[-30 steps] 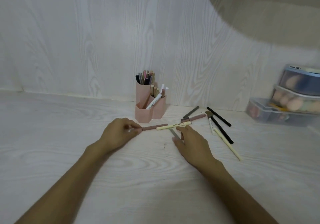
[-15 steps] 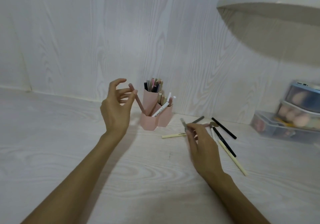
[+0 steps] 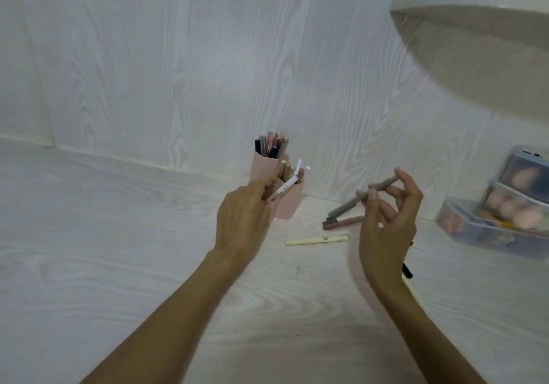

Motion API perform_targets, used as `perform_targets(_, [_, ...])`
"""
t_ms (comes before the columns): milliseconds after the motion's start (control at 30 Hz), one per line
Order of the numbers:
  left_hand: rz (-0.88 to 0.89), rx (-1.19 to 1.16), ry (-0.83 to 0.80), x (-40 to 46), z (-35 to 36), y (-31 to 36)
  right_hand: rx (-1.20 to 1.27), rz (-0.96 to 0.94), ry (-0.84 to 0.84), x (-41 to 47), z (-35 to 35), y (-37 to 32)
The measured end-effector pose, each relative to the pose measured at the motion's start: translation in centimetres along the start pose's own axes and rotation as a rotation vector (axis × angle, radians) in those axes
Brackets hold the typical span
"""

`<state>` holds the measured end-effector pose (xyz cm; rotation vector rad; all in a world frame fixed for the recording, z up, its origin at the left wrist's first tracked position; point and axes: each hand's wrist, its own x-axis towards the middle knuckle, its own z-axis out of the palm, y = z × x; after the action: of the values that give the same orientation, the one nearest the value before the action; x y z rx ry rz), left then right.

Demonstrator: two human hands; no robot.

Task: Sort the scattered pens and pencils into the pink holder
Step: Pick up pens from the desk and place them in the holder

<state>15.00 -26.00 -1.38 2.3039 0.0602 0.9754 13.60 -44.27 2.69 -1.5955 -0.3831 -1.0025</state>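
The pink holder (image 3: 289, 203) stands against the wall with several pens upright in it, and a white pen (image 3: 283, 189) leans out of its right cup. My left hand (image 3: 243, 214) covers the holder's front cup with its fingers curled at the rim; whatever is in them is hidden. My right hand (image 3: 386, 223) is raised to the right of the holder, pinching a blurred grey pen (image 3: 383, 185) in its fingertips. On the table lie another grey pen (image 3: 341, 208), a mauve pen (image 3: 343, 222) and a cream pen (image 3: 316, 240).
A black pen (image 3: 407, 272) and a pale pen (image 3: 413, 293) show partly behind my right forearm. Clear storage boxes (image 3: 490, 232) are stacked at the right. A white shelf (image 3: 475, 41) overhangs the upper right. The wall (image 3: 178, 86) runs close behind the holder.
My left hand dropped from above the holder onto its front cup, and the mauve pen it held is out of sight. My right hand lifted the grey pen up and to the right.
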Motion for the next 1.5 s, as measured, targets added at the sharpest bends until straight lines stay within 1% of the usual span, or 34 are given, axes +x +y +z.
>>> perform_targets(67, [0.013,-0.025,0.021,-0.1,0.1,-0.7,0.020,-0.043,0.054,2.0,1.2,-0.8])
perform_targets(133, [0.045,-0.039,0.043,-0.3,0.1,-1.8,-0.027,-0.108,0.085,4.2,3.0,-1.4])
perform_targets(200, [0.031,-0.071,0.026,-0.3,0.2,-2.7,-0.119,-0.154,0.070,6.1,5.2,-1.5])
perform_targets(233, [0.030,-0.081,0.017,-0.4,0.3,-2.8,-0.175,-0.158,0.034,6.9,6.2,-1.3])
perform_targets(300, [0.004,-0.109,0.020,-0.2,0.2,-2.8,-0.291,-0.128,-0.113,8.2,8.0,-0.3])
perform_targets(400, [-0.089,-0.162,0.043,-0.2,0.1,-3.1,-0.522,-0.099,-0.440,8.3,9.5,1.7])
perform_targets(433, [-0.118,-0.167,0.050,-0.1,0.2,-3.1,-0.554,-0.085,-0.512,7.9,9.6,2.3])
perform_targets(500, [-0.161,-0.170,0.065,-0.1,0.0,-3.1,-0.540,-0.049,-0.573,6.7,9.5,2.7])
perform_targets(567, [-0.201,-0.178,0.079,0.0,-0.2,-3.0,-0.518,-0.059,-0.557,5.7,9.1,2.7])
perform_targets(633, [-0.240,-0.196,0.109,0.2,-0.2,-2.9,-0.527,-0.125,-0.528,4.9,8.7,2.4])
perform_targets(733, [-0.292,-0.243,0.143,0.3,-0.2,-3.1,-0.597,-0.235,-0.523,4.2,8.0,2.0])
perform_targets(800, [-0.292,-0.246,0.129,0.4,-0.2,-2.9,-0.638,-0.264,-0.547,4.6,7.4,1.9])
perform_targets(867, [-0.256,-0.212,0.120,0.3,-0.3,-2.7,-0.661,-0.267,-0.588,5.2,6.5,1.8])
perform_targets(933, [-0.172,-0.202,0.187,0.1,-0.5,-2.0,-0.604,-0.231,-0.584,5.5,4.7,1.9])
perform_targets(1000, [-0.059,-0.190,0.277,-0.2,-0.9,-1.1,-0.519,-0.120,-0.500,5.2,2.5,2.6])
perform_targets(1033, [0.017,-0.159,0.286,-0.4,-1.1,-0.5,-0.508,-0.043,-0.445,5.0,1.1,3.2])
perform_targets(1067, [0.099,-0.122,0.242,-0.6,-1.2,0.2,-0.516,0.043,-0.391,4.6,-0.3,4.0])
perform_targets(1100, [0.161,-0.100,0.129,-1.0,-1.3,0.9,-0.537,0.139,-0.341,4.1,-1.9,5.0])
perform_targets(1167, [0.200,-0.059,-0.179,-2.0,-0.9,1.6,-0.605,0.311,-0.255,2.8,-4.4,6.7])
perform_targets(1200, [0.220,-0.006,-0.303,-2.5,-0.5,1.8,-0.655,0.377,-0.233,2.1,-5.4,7.3])
perform_targets(1267, [0.256,0.094,-0.476,-3.3,0.3,1.8,-0.764,0.474,-0.259,1.0,-6.6,7.7])
perform_targets(1333, [0.255,0.076,-0.557,-3.4,0.5,1.6,-0.870,0.535,-0.353,0.6,-7.1,7.9])
perform_targets(1433, [0.230,-0.011,-0.606,-2.9,0.5,0.6,-0.994,0.556,-0.476,0.7,-7.1,7.9])
perform_targets(1500, [0.201,-0.046,-0.628,-2.7,0.4,0.1,-0.931,0.563,-0.550,0.9,-6.9,7.7])
